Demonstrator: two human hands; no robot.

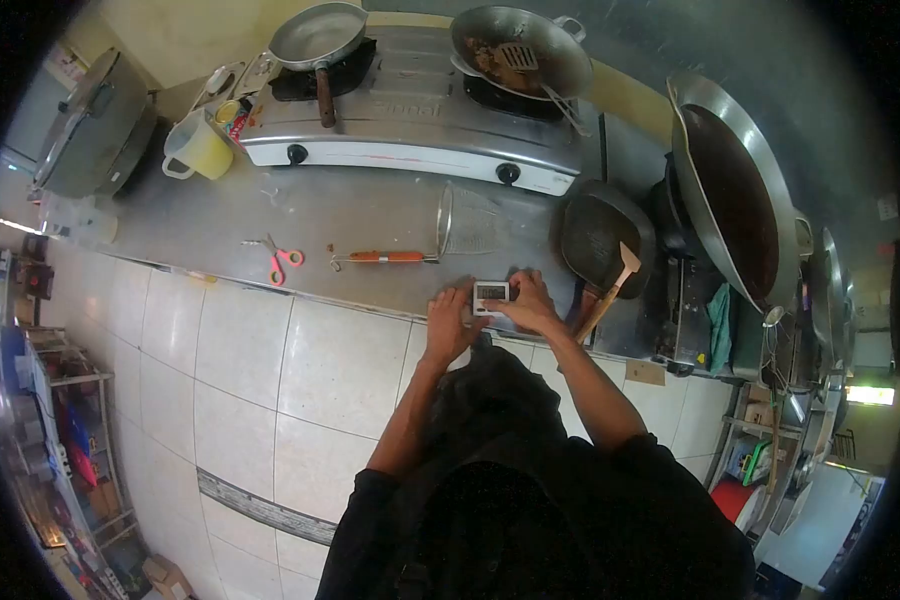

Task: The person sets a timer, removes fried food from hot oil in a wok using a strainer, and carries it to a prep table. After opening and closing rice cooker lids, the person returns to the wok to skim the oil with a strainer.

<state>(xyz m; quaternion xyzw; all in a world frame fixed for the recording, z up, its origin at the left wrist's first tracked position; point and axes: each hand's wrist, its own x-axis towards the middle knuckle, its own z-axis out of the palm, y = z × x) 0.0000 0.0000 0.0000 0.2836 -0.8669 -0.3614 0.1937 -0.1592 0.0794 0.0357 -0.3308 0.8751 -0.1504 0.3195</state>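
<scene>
A small white digital kitchen timer [479, 308] with a dark display is at the front edge of the steel counter. My left hand [450, 320] grips its left side, thumb along the lower edge. From the other side my right hand [530, 303] holds it, with the thumb across its front. Just beyond it lies a wire-mesh strainer [470, 220] with an orange handle [388, 257] pointing left. Pink-handled scissors [284, 260] rest farther left. Right of my hands is a dark square pan [600, 235], with a wooden spatula [610, 285] lying across its near side.
A two-burner stove [400, 110] carries a frying pan [318, 38] and a wok [570, 60] with a slotted turner [520, 58]. A large wok of dark liquid [730, 180] stands right. A yellow jug [200, 148] and a big pot [95, 130] stand left.
</scene>
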